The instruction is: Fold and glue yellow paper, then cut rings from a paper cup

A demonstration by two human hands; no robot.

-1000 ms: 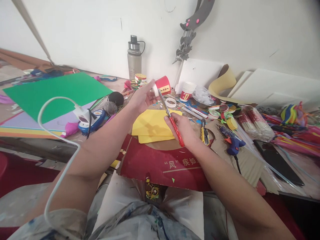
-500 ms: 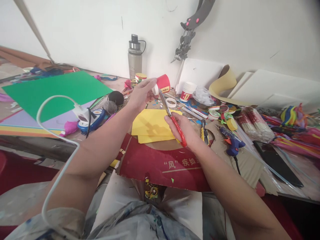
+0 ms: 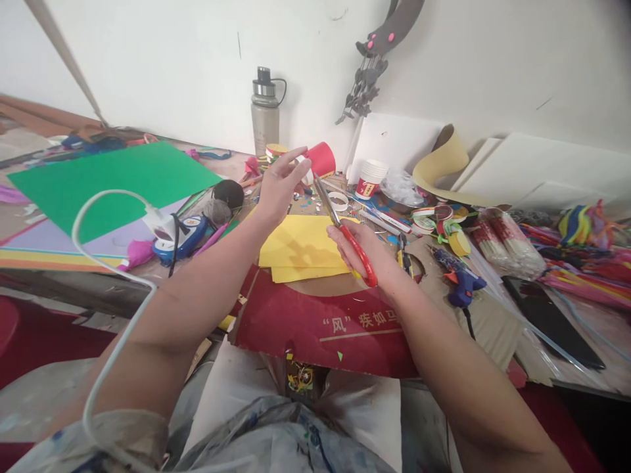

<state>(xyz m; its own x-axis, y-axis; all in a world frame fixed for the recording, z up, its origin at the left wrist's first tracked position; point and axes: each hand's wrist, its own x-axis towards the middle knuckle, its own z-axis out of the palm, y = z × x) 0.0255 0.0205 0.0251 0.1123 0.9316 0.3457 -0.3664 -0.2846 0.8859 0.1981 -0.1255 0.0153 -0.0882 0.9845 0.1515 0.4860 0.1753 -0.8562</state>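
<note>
My left hand holds a red paper cup on its side above the table, fingers at its white end. In my right hand is a pair of scissors with red handles; the blades point up and touch or nearly touch the white edge of the cup. Below the hands lie yellow paper sheets on a red cardboard piece. A white ring rests on the table just behind the scissors.
A stack of paper cups stands behind on the right, a water bottle against the wall. To the right lie a glue gun, a utility knife and a phone. Green card and a white cable are on the left.
The cup has turned in my left hand, so its printed label has rolled mostly out of sight, and the fingers have shifted. The scissor handles have moved slightly right.
</note>
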